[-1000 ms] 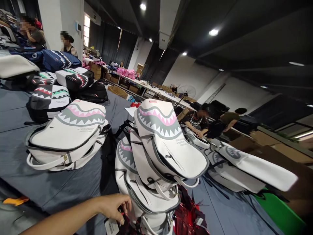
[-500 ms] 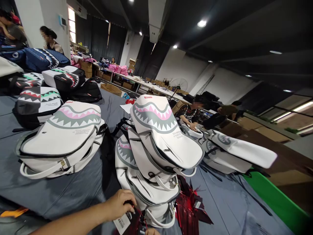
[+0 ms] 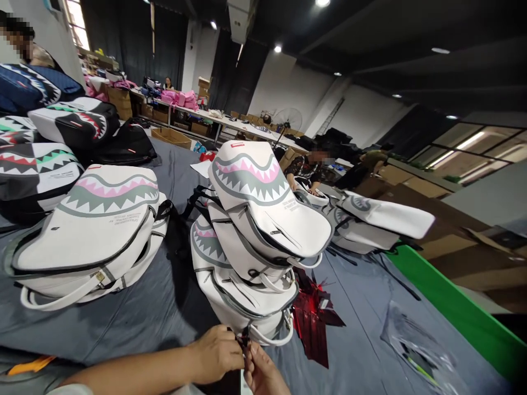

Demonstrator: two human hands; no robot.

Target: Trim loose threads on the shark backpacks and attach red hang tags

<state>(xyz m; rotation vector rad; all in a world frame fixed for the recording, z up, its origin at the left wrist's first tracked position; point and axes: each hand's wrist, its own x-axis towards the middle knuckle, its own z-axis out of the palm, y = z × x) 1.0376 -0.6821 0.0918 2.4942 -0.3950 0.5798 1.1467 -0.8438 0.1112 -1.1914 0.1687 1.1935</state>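
My left hand (image 3: 218, 354) and my right hand (image 3: 265, 370) meet at the front of a stack of white backpacks, beside the lowest one's carry handle (image 3: 272, 334). Both are closed, pinching the thin dark cord (image 3: 245, 339) of a hang tag. Part of the white tag (image 3: 246, 384) shows under my right hand; the rest is hidden. The top backpack (image 3: 263, 192) bears a pink and grey shark-mouth print. Right of the stack lie shiny dark red tags (image 3: 315, 323).
Another white backpack (image 3: 94, 219) lies at left, with black-and-white backpacks (image 3: 37, 170) behind it. A clear plastic bag (image 3: 424, 345) and a green panel (image 3: 444, 302) are at right. A co-worker (image 3: 307, 167) handles bags across the table. Orange material (image 3: 31, 365) shows at lower left.
My left hand has turned and moved slightly right and down, and the barcode tag under it is now mostly hidden. My right hand has risen into view to meet it. The camera view has shifted.
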